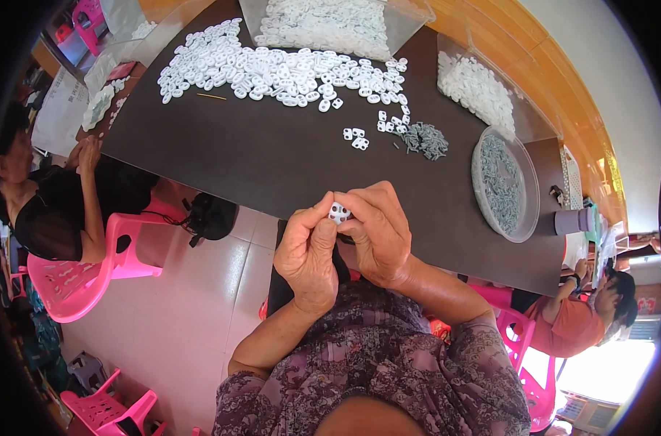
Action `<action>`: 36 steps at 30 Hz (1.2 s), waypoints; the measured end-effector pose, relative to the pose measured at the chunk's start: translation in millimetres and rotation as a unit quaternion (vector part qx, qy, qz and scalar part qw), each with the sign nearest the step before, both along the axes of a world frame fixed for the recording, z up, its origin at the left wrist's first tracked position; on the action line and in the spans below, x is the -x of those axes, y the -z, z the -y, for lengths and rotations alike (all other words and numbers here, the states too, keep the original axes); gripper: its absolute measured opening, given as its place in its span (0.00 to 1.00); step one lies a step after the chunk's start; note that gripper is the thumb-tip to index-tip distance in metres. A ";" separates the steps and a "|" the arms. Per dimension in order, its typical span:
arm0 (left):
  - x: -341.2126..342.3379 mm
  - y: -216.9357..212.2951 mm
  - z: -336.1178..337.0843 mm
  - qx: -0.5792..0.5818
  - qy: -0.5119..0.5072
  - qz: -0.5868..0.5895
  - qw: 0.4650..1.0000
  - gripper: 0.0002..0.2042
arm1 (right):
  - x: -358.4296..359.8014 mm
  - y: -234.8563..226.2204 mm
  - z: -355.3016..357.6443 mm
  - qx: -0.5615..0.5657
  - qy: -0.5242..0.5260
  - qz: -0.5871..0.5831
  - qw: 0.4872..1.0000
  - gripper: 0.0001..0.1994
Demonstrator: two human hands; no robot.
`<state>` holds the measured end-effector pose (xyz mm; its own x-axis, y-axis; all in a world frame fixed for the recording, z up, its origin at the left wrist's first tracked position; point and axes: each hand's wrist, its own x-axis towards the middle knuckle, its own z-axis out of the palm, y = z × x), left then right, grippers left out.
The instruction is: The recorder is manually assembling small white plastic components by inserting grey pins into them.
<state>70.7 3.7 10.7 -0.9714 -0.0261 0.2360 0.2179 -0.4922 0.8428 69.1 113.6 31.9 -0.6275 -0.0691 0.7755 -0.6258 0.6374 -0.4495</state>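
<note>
Between the fingertips of both my hands is a small white plastic piece with dark holes (pixel 338 212). My left hand (pixel 307 251) pinches it from the left, thumb and forefinger closed on it. From the right, my right hand (pixel 377 231) grips the same piece, its other fingers curled. Both hands are held just off the near edge of the dark table (pixel 258 156). Beyond them lie a few similar white pieces (pixel 358 138), and a heap of small grey pins (pixel 423 140) beside more white pieces (pixel 388 122).
A broad spread of white oval pieces (pixel 272 73) covers the table's far side, before a clear bin (pixel 410 18). At right stand another bin of white parts (pixel 476 87) and a round tub (pixel 531 218) of grey pins. People sit at left (pixel 54 211) and right (pixel 574 320).
</note>
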 end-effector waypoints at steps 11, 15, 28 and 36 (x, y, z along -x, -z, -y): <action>0.4 -3.1 0.9 -0.029 -0.003 0.035 0.999 0.10 | -1.7 -0.8 11.3 0.055 0.002 0.057 0.997 0.14; -1.6 -5.6 2.2 -0.024 -0.008 0.019 0.999 0.09 | -1.6 0.8 11.2 0.079 0.010 0.059 0.995 0.15; -3.3 8.2 -1.3 0.007 -0.034 -0.004 0.999 0.10 | -1.4 9.8 8.4 0.057 0.017 0.031 0.998 0.12; -1.7 14.8 -3.8 0.043 -0.058 -0.035 0.997 0.09 | -1.6 11.7 12.8 0.051 0.027 0.021 0.998 0.11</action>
